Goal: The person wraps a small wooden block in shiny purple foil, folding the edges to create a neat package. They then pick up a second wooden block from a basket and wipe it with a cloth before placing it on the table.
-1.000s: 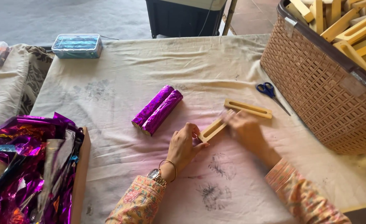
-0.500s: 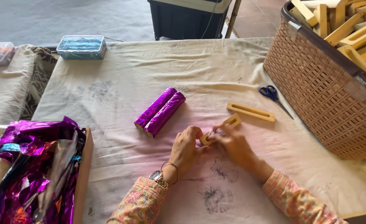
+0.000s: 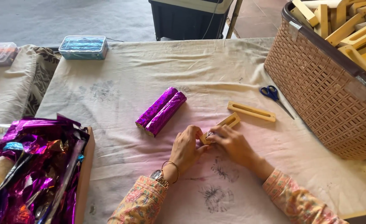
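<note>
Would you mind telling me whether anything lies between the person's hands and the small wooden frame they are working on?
Nothing visible does: the left hand and right hand already touch the wooden frame.

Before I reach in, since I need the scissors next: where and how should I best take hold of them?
Grip the scissors by the blue handle loops, coming from above on the far side. They lie flat on the cloth with the loops pointing away and the blades aimed at the basket, so the loops are probably the safest part to take, clear of the wooden frame beside them.
</note>
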